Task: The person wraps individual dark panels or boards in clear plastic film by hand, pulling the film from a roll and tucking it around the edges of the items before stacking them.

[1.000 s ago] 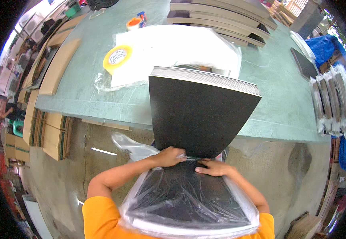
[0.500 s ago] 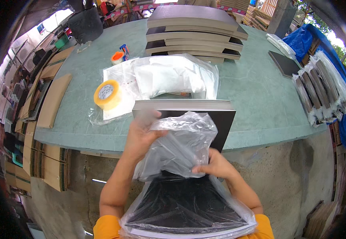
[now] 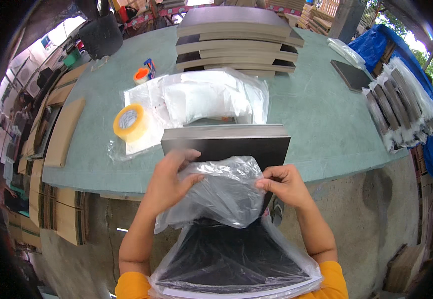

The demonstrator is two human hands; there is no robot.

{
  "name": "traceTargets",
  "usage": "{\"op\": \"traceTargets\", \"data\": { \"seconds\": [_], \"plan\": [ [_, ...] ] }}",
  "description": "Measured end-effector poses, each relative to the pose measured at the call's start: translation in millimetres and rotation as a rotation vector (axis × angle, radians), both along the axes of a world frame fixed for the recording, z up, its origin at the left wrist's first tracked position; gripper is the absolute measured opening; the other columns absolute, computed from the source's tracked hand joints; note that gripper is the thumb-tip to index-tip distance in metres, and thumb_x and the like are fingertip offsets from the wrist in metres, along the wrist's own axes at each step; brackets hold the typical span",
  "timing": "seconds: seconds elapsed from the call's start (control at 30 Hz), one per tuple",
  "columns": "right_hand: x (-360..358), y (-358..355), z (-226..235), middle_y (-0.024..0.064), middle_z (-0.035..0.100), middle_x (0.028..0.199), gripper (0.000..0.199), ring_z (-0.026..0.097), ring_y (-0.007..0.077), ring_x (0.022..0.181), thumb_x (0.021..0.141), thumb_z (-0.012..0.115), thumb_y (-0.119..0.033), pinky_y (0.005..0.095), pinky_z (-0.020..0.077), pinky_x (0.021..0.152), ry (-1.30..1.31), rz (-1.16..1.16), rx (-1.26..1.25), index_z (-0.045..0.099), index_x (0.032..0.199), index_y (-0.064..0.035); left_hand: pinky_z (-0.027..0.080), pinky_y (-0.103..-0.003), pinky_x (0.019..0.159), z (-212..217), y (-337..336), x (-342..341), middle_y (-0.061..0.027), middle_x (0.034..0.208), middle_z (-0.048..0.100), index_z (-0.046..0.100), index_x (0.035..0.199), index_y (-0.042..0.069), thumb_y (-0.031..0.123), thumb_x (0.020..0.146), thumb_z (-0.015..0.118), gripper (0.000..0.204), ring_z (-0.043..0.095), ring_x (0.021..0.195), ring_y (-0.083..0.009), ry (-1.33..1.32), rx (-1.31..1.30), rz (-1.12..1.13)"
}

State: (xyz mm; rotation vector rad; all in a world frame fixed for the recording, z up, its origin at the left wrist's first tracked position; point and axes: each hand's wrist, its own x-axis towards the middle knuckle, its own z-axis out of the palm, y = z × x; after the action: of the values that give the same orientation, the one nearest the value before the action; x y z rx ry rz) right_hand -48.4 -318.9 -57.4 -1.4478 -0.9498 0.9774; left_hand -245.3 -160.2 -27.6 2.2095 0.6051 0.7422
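Observation:
A clear plastic bag (image 3: 221, 192) hangs crumpled in front of me, its lower part wrapping a flat black panel (image 3: 231, 251) with a pale edge, near my body. My right hand (image 3: 287, 185) pinches the bag's upper right edge between thumb and fingers. At the bag's upper left is my left hand (image 3: 172, 179), thumb and fingers spread apart, the fingertips slightly blurred. Behind the bag, a stack of black boards (image 3: 236, 144) with grey edges stands at the table's near edge, partly hidden by the bag and hands.
On the green table (image 3: 321, 114) lie clear bags (image 3: 211, 94), a yellow tape roll (image 3: 128, 122) and an orange tape roll (image 3: 142, 75). Stacked dark boards (image 3: 236, 42) stand at the back. Wrapped boards (image 3: 401, 104) lean at the right; flattened cardboard (image 3: 66, 132) lines the left.
My right hand has moved up to the bag's upper right edge. The bag's top has dropped a little, and my left hand has shifted down and left, its fingers spread.

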Motion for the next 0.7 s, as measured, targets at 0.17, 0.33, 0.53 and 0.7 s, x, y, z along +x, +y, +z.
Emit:
{"op": "traceTargets", "data": {
  "seconds": [0.17,0.33,0.53,0.7],
  "plan": [
    [-7.4,4.2,-12.2,-0.0053,0.05,0.058,0.017,0.042,0.002,0.054,0.067,0.07,-0.015,0.0172,0.0318,0.046,0.3,0.042,0.006,0.056,0.064,-0.0059,0.038,-0.026,0.049,31.8,-33.8,15.1,-0.0024,0.057,0.053,0.056,0.069,0.0,0.02,0.076,0.06,0.022,0.05,0.054,-0.0127,0.249,-0.077,-0.369],
    [-5.9,4.3,-21.9,0.0065,0.059,0.082,0.02,0.056,0.0161,0.071,0.082,0.053,-0.024,0.0316,0.0465,0.069,1.03,-0.108,0.326,0.054,0.083,-0.0041,0.035,-0.022,0.045,-29.1,-25.6,2.1,0.0027,0.054,0.046,0.059,0.071,0.002,0.022,0.08,0.058,0.022,0.042,0.052,-0.0041,0.117,-0.406,-0.346],
    [61.3,-56.3,-35.3,0.0141,0.058,0.095,0.029,0.056,0.023,0.09,0.082,0.052,-0.021,0.0349,0.0443,0.08,1.03,-0.313,0.428,0.053,0.097,0.0032,0.04,-0.022,0.056,-110.6,78.3,-192.7,-0.0025,0.063,0.052,0.052,0.067,0.002,0.012,0.074,0.056,0.012,0.048,0.056,-0.0096,-0.299,-0.455,0.991],
    [38.4,-48.9,-29.8,0.0095,0.059,0.076,0.02,0.057,0.0159,0.067,0.076,0.06,-0.015,0.0274,0.047,0.059,0.468,-0.122,0.093,0.055,0.085,0.0022,0.04,-0.023,0.053,-37.0,77.7,-139.9,-0.0025,0.067,0.05,0.049,0.081,0.003,-0.003,0.071,0.045,0.012,0.048,0.057,-0.0106,-0.82,-0.168,0.742]
  ]
}}
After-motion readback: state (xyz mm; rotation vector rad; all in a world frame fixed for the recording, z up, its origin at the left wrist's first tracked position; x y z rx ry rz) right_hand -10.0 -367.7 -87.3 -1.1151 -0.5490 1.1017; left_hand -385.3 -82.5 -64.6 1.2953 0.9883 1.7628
